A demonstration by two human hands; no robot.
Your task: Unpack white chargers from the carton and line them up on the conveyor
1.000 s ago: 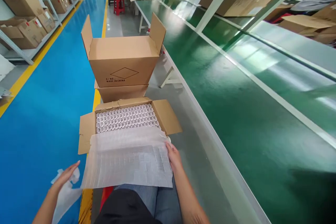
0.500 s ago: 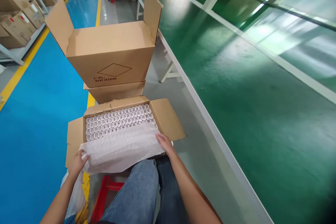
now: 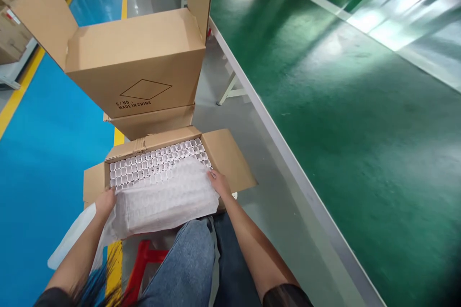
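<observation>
A thin white translucent packing sheet lies over the near part of an open cardboard box. Tight rows of small, clear, squarish pieces show beyond its far edge; I cannot tell their exact kind. At the box's left wall my left hand is closed on the sheet, its fingertips partly hidden. My right hand pinches the sheet near the right wall, beside the folded-out flap. More of the sheet hangs down to the left, past my left forearm.
Behind the box stands a larger carton with raised flaps. A long green-topped table runs along the right. Below my legs shows part of a red stool. To the left is blue floor with yellow lines, and cartons on a rack.
My left hand has moved up to the box's left wall, drawing the sheet with it. My right hand has shifted slightly up and left. The view has tilted down.
</observation>
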